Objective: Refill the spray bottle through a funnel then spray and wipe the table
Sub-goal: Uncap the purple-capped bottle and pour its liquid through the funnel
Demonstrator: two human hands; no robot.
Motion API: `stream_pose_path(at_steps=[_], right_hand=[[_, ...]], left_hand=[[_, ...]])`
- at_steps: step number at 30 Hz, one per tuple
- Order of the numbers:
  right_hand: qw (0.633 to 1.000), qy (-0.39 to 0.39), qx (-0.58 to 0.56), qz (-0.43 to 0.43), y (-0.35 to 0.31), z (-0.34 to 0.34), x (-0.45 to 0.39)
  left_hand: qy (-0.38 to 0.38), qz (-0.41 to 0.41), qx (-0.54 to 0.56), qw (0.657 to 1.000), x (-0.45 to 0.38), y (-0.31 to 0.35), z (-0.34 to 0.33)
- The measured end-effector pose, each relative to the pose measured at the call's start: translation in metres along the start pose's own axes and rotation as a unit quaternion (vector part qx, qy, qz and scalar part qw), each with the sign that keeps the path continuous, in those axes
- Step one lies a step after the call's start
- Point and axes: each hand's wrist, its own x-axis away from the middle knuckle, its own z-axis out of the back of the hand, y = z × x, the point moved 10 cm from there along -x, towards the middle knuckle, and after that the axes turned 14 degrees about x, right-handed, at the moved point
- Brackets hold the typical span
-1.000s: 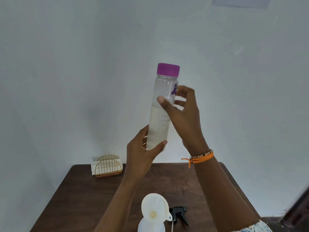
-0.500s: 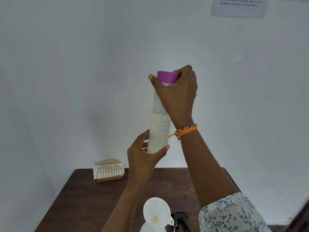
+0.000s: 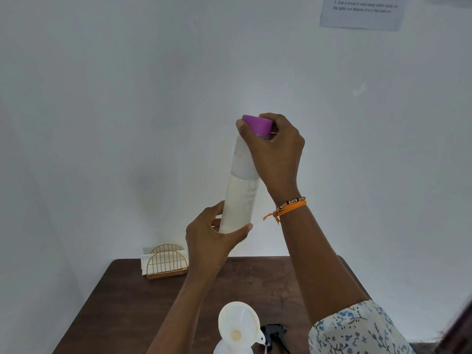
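A tall clear water bottle (image 3: 238, 198), over half full, is held upright above the table. My left hand (image 3: 212, 238) grips its base. My right hand (image 3: 274, 146) curls round its purple cap (image 3: 256, 125) from the right. Below, at the table's near edge, a white funnel (image 3: 238, 325) sits in the neck of the white spray bottle (image 3: 224, 348). The black spray head (image 3: 274, 333) lies on the table just right of the funnel.
A gold wire napkin holder (image 3: 166, 263) with white tissues stands at the back left of the dark wooden table (image 3: 127, 302). White walls close in behind and on both sides. A printed paper sheet (image 3: 362, 11) hangs on the wall, top right.
My right hand rose from the bottle's middle up to the purple cap and closed round it. The left hand kept its hold on the base.
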Motion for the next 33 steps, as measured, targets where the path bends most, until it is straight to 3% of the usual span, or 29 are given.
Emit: stream_pose_path(at_steps=[10,15,18,22,26,33], right_hand=[[0.996,-0.036,-0.069,-0.033,0.021,-0.013,0.002],[0.967,-0.147,-0.198,-0.062,0.021,-0.034,0.005],[0.939,-0.23,-0.243,-0.075,0.023,-0.05,0.006],[0.904,-0.28,-0.307,-0.103,0.03,-0.06,0.012],[0.899,-0.276,-0.325,-0.103,0.026,-0.055,0.013],[0.958,-0.178,-0.205,-0.096,0.025,-0.039,0.012]], left_hand=[[-0.017,0.019,-0.014,1.0,0.0,-0.009,-0.002],[-0.099,0.035,0.05,0.993,0.011,-0.014,-0.021],[-0.088,0.034,0.056,0.994,0.013,-0.015,-0.022],[-0.083,0.032,0.037,0.995,0.012,-0.015,-0.019],[-0.076,0.034,0.016,0.996,0.011,-0.018,-0.017],[-0.065,0.017,-0.006,0.998,0.012,-0.014,-0.014]])
